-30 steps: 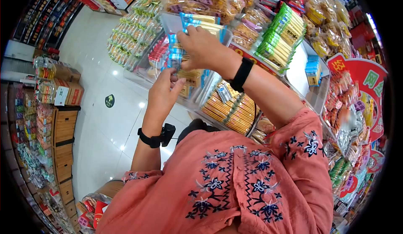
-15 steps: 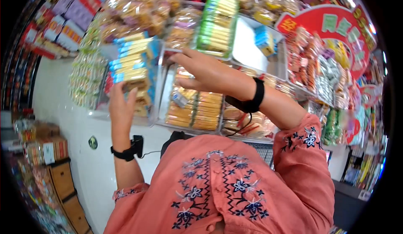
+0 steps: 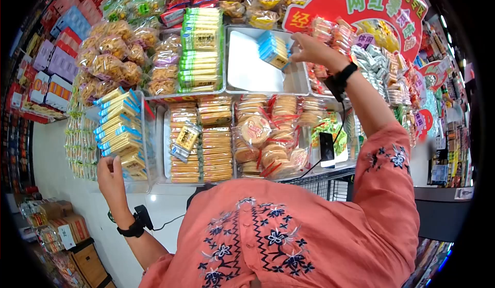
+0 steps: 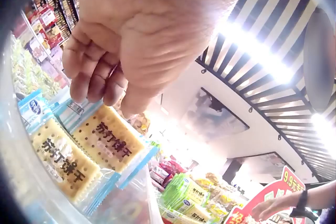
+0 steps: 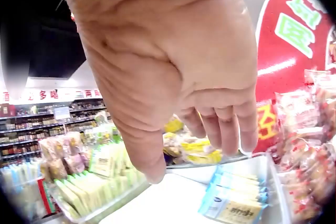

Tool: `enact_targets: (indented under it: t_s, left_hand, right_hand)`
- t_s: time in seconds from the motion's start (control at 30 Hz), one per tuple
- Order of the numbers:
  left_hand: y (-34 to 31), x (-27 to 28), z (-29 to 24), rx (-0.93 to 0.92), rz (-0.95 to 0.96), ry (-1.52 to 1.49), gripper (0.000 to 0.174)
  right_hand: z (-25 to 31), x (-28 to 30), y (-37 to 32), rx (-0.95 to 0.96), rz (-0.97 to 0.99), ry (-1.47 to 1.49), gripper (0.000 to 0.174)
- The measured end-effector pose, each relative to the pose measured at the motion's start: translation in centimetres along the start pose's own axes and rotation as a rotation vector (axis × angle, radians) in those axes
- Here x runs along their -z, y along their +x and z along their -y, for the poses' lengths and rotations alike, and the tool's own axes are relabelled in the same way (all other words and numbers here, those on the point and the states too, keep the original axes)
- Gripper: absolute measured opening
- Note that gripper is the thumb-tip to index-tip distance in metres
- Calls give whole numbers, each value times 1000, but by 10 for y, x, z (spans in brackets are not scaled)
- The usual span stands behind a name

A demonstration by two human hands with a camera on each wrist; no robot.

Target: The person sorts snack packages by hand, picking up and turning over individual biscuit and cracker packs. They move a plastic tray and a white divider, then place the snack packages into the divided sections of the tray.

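My left hand (image 3: 111,179) is at the near end of a clear bin (image 3: 149,148) filled with blue-and-clear packs of square soda crackers (image 3: 119,123). In the left wrist view its loosely bent fingers (image 4: 89,85) hang close over two cracker packs (image 4: 105,137), with nothing visible in the grasp. My right hand (image 3: 315,51) reaches over the right side of a white-bottomed tray (image 3: 242,71), beside a small stack of the same blue packs (image 3: 274,50). The right wrist view has its fingers relaxed and apart above that stack (image 5: 233,198), holding nothing.
Green cracker packs (image 3: 200,50) stand left of the white tray. Nearer are long rows of biscuits (image 3: 216,148) with one loose pack (image 3: 185,141) on top, and bagged round biscuits (image 3: 255,130). A phone (image 3: 326,148) with a cable lies right. A red sign (image 3: 356,4) rises behind.
Both hands were among the blue cracker packs in the left bin. My right hand has left them and crossed right to the white tray; my left hand stays by the bin. The head view has turned right.
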State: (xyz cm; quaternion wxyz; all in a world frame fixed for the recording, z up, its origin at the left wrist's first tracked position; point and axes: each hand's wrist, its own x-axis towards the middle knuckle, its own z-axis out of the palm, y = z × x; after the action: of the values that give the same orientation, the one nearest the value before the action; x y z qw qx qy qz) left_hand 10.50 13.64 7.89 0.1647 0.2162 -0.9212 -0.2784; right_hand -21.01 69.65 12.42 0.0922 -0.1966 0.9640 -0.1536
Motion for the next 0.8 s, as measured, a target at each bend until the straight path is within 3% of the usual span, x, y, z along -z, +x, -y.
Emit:
enact_targets:
  t_s: [0.1,0.43,0.8]
  left_hand:
    - [-2,-2,0,-11,-34,-28,21]
    - [-5,-1,-44,26,-54,-59,16]
    - [-5,-17,-49,18,40,-23,19]
  right_hand:
    - [-54,-36,39,45,-18,-28,85]
    - [-98,-101,110,-122,10,-125,93]
    - [-120,-119,125,-33,-59,-205,104]
